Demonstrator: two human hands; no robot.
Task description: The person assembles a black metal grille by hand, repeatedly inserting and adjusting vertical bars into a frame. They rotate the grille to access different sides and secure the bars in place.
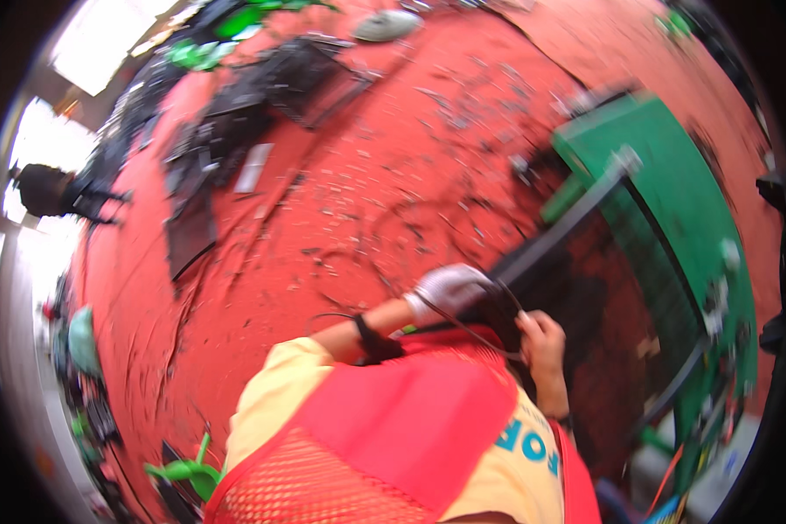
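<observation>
My left hand (452,288), in a white glove, is curled at the near corner of a black-framed panel (541,249). Motion blur and the dark parts hide what its fingers grip. Bare and closed, my right hand (541,339) pinches a thin dark cord (476,334) that loops between the two hands. Dark see-through mesh appears to fill the panel, which slants up to the right against a green workbench (637,131).
Small scraps litter the red floor (367,201). Black panels and parts (271,87) are heaped at the far left. A bright green plastic piece (192,472) lies at lower left, and a person in dark clothes (52,190) is at the left edge. Tools and wires (716,410) crowd the bench's near end.
</observation>
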